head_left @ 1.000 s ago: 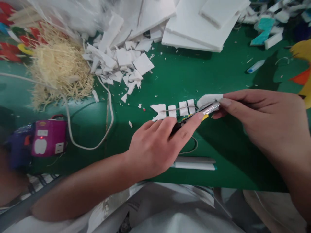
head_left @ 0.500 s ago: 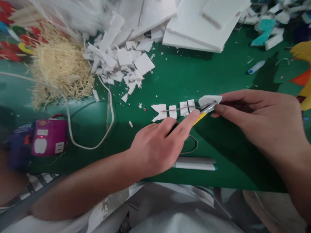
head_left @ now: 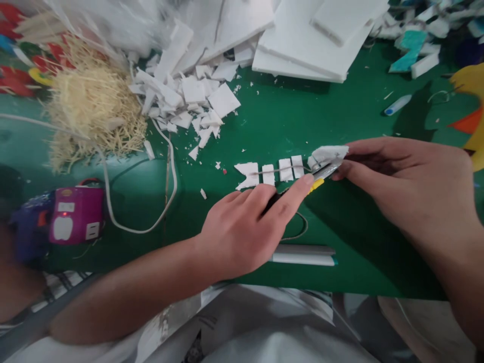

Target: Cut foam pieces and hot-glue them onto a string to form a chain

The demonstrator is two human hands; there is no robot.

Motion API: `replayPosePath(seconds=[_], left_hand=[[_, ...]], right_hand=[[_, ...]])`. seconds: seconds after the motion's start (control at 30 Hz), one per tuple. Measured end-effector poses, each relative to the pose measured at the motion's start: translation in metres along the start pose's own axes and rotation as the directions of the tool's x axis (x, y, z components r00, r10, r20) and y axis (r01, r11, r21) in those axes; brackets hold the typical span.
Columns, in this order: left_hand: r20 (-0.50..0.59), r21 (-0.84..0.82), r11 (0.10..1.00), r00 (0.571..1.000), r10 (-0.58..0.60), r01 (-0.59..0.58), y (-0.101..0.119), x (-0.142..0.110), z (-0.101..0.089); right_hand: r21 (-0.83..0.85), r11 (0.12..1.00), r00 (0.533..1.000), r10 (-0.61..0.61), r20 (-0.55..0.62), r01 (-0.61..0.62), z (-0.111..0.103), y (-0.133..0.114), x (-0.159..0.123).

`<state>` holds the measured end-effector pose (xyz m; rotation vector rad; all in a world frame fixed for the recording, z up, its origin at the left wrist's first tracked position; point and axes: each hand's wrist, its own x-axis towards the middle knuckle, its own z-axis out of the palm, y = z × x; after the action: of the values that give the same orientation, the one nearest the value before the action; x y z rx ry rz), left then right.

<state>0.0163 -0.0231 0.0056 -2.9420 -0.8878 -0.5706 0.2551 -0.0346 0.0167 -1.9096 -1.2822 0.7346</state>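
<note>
My left hand [head_left: 245, 229] is wrapped round a yellow-and-black utility knife [head_left: 316, 184], index finger stretched along it. Its metal end lies against a white foam piece [head_left: 328, 154] with a pointed right end. My right hand [head_left: 408, 181] pinches that piece at its right side, fingertips close to the blade. A thin grey cord [head_left: 270, 172] runs leftward from the piece across several small foam blocks [head_left: 286, 170] to a notched foam tail [head_left: 247, 174] on the green table. Part of the knife handle is hidden under my left hand.
Foam scraps [head_left: 192, 93] and foam sheets [head_left: 302, 50] lie at the back. Left are wood shavings [head_left: 94, 101], a white cable [head_left: 143, 231] and a purple box [head_left: 77, 214]. Pens [head_left: 302, 257] lie near the front edge; a capped pen [head_left: 398, 105] is at right.
The knife and my left index finger have shifted slightly right along the foam piece. My right hand still pinches it, and the piece has tilted up a little.
</note>
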Motion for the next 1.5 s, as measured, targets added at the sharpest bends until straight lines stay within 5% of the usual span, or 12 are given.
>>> replayPosePath(seconds=[0.6, 0.97, 1.3, 1.5], left_hand=[[0.026, -0.069, 0.996, 0.998, -0.054, 0.055, -0.004, -0.001, 0.0], [0.08, -0.363, 0.92, 0.988, -0.129, 0.149, -0.002, 0.001, -0.002], [0.175, -0.608, 0.74, 0.958, -0.229, 0.288, -0.003, 0.004, -0.008], [0.379, -0.752, 0.443, 0.87, -0.315, 0.488, -0.007, 0.005, -0.009]], right_hand=[[-0.004, 0.998, 0.998, -0.061, 0.032, 0.062, 0.0, 0.003, 0.0], [0.026, 0.99, 0.991, -0.136, -0.006, 0.136, 0.003, 0.016, -0.003], [-0.061, 0.991, 0.993, -0.116, 0.033, 0.118, 0.002, 0.014, 0.0], [-0.01, 0.987, 0.987, -0.159, 0.023, 0.16, 0.002, 0.016, -0.002]])
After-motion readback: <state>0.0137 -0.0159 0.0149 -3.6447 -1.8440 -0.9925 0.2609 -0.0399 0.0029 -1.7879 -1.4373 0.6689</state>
